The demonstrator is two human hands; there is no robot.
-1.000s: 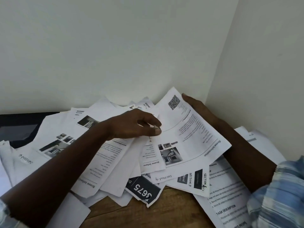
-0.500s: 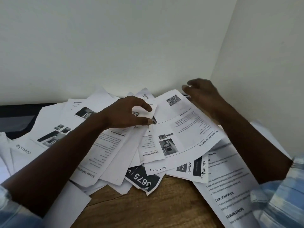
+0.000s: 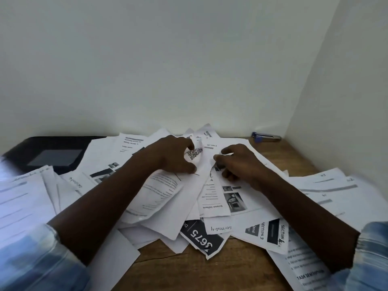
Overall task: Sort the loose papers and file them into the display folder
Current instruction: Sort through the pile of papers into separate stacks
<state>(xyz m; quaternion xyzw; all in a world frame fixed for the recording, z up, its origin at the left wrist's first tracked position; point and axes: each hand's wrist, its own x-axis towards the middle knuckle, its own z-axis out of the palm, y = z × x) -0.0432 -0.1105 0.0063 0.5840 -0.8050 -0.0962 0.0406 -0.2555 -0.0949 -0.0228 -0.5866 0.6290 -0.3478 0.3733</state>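
Left hand (image 3: 174, 158) pinches QR sheet (image 3: 195, 153); lengthwise toward person.

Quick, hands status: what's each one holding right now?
Left hand: holding the QR-code sheet between thumb and fingers.
Right hand: fingers curled on the paper pile; a grip cannot be told.

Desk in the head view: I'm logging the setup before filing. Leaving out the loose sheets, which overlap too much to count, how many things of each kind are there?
Hands: 2 (left hand gripping a QR-code sheet, right hand)
Blue stapler: 1
Black folder: 1
Total: 4
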